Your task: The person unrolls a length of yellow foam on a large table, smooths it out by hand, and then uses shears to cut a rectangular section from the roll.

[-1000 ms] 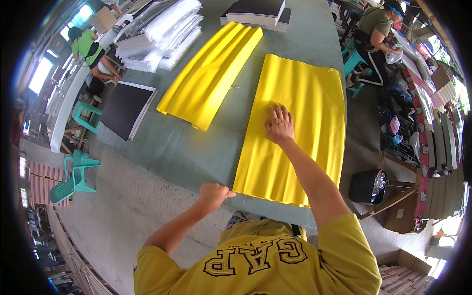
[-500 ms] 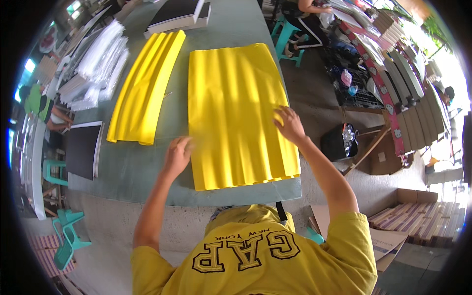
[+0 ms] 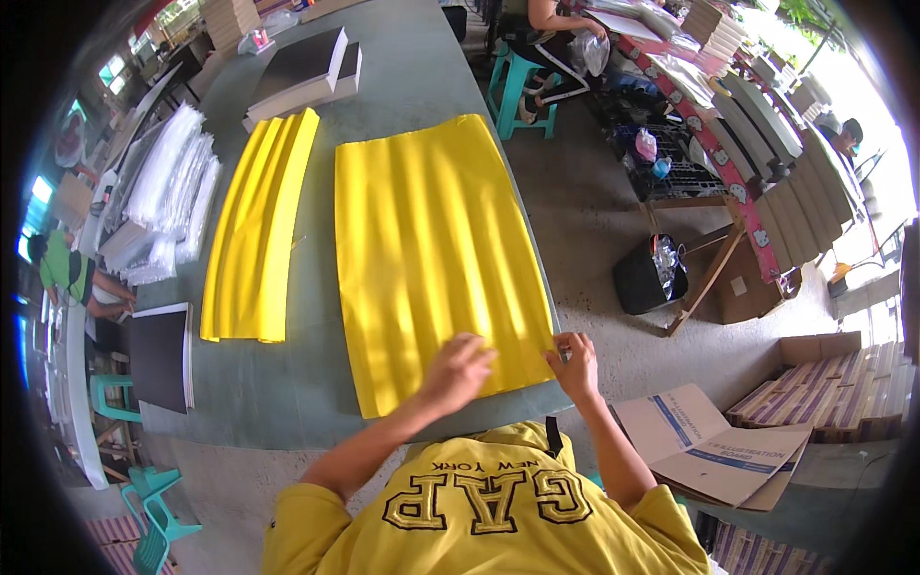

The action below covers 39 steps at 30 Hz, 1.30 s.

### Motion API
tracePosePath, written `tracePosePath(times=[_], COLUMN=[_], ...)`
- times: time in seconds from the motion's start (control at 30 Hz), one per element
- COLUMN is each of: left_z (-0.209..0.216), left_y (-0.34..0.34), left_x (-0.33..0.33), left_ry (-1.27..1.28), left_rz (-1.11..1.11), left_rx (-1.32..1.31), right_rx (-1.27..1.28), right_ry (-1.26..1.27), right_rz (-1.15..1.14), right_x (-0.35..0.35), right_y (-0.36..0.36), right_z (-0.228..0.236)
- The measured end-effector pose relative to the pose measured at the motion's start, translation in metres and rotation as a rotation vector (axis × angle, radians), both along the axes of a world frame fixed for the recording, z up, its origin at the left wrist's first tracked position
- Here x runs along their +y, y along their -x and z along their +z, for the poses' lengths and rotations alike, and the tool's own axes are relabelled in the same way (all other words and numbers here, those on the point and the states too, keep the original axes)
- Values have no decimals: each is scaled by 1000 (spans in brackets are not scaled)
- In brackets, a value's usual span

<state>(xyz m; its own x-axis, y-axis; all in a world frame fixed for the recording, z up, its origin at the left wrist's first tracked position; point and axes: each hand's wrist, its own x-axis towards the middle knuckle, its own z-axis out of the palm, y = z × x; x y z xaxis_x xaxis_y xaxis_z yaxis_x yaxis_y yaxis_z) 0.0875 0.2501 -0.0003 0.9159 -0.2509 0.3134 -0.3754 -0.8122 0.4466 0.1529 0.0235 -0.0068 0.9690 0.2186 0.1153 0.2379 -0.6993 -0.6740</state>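
Left hand and right hand at the near end of a wide yellow sheet lying on a grey-green desk.

Nearest is the wearer's yellow shirt. The left fingers, blurred and partly curled, are over the sheet's near part; whether they hold it, I cannot tell. The right fingers are bent, thumb close to forefinger, at the near right corner; a grip on the edge cannot be made out. Left of the sheet and apart from it lies a narrower yellow piece, rippled lengthwise. Beyond that, to the left, is a pile of clear plastic sleeves; farther up the desk are thick, dark-topped stacks. Past the desk, a co-worker sits on a teal stool.
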Motion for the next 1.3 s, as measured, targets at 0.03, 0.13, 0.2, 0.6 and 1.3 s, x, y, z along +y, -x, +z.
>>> tracePosePath(times=[0.03,0.13,0.2,0.6,1.3], left_z=[3,1,2,7,-2], left_y=[-7,-19,-23,-30,-11], left_x=[-21,-55,-68,-70,-63], left_ry=[37,50,115,103,165], left_rz=[-83,-172,-217,-194,-307], left_rx=[5,8,26,-13,111], right_rx=[2,132,416,935,971], right_ry=[-44,-220,-508,-1019,-852], right_rz=[-18,-38,-148,96,-206], right_x=[-3,1,-10,-30,-16], right_y=[2,-4,-3,22,19], right_z=[-6,2,-16,-1,9])
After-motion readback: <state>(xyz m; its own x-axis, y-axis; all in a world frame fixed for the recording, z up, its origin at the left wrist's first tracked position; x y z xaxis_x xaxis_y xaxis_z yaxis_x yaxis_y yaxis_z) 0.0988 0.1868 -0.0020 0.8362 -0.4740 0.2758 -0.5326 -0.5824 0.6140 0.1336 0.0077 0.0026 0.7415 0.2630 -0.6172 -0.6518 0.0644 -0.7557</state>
